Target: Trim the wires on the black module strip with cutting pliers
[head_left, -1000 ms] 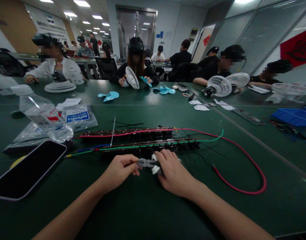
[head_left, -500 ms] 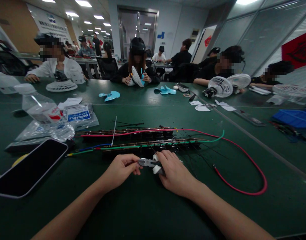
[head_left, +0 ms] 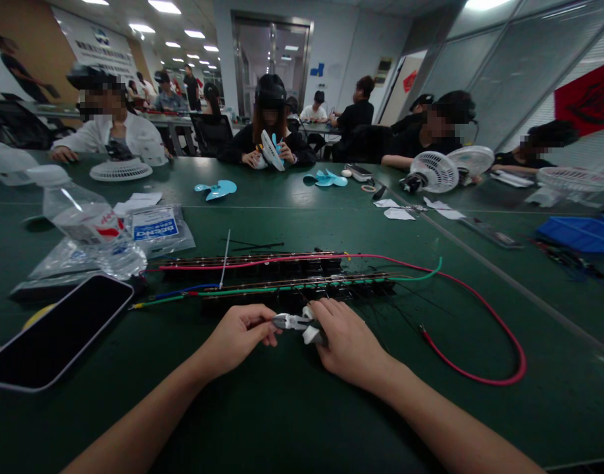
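Note:
My right hand (head_left: 349, 339) is wrapped around the handles of a pair of pliers (head_left: 288, 321), whose metal head points left. At the tip of the jaws, the thumb and fingers of my left hand (head_left: 245, 336) are pinched together; what lies between them is hidden. Just beyond both hands lies a black terminal-like strip (head_left: 218, 303) with a green wire (head_left: 272, 287) along it. Behind it is a second black strip (head_left: 302, 264) with a red cable (head_left: 516, 349) that loops out to the right. A pale cable tie (head_left: 226, 260) sticks up from the nearer strip.
A phone (head_left: 60, 332), a water bottle (head_left: 79, 217) and a labelled plastic bag (head_left: 158, 227) lie at the left. Loose black ties (head_left: 255, 246) lie behind the strips. Across the table, several people sit among fan parts, including blue fan blades (head_left: 217, 189) and a fan cage (head_left: 435, 172).
My hands and the pliers stay almost in place; the right hand shifts very slightly. Across the table, a person tilts a fan part a little. Another person appears at the far left.

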Available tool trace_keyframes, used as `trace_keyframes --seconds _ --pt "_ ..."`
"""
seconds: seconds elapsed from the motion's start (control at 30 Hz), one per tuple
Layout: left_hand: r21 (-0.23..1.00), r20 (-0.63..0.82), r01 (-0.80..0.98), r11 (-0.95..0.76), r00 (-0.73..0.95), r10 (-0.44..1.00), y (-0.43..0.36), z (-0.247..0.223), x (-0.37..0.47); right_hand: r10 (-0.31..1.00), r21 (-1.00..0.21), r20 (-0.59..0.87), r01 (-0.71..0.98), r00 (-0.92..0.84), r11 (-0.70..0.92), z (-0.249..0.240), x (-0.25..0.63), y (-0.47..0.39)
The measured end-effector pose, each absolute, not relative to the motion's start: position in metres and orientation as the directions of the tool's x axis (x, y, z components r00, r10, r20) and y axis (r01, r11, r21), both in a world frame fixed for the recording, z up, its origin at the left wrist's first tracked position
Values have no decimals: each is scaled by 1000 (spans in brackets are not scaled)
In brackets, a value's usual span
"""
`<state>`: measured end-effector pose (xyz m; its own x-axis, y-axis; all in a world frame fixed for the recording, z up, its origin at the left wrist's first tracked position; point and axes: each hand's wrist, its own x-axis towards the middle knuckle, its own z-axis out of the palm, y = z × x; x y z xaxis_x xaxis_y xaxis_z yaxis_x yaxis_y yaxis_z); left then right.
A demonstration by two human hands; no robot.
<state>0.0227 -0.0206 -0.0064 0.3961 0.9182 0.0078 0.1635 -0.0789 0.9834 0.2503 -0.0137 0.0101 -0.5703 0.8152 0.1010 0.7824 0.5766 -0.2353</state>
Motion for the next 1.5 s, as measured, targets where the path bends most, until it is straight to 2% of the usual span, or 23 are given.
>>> trace_keyframes --seconds 0.23,0.47,0.7,1.23,1.5 --pt "983 13 164 -84 391 920 -20 -7 23 835 -270 84 794 -544 545 10 248 -16" --pt "986 -1 154 -56 351 937 -20 -6 24 817 -231 139 783 -560 577 10 245 -18" --pt "988 22 138 -69 318 948 -19 -12 23 814 -247 173 775 -555 581 6 245 -18" --pt "983 15 169 -70 308 951 -21 -7 24 822 -256 122 783 -556 567 8 245 -18" --pt "984 11 162 -73 358 934 -19 -6 22 817 -259 142 776 -559 575 7 246 -16"
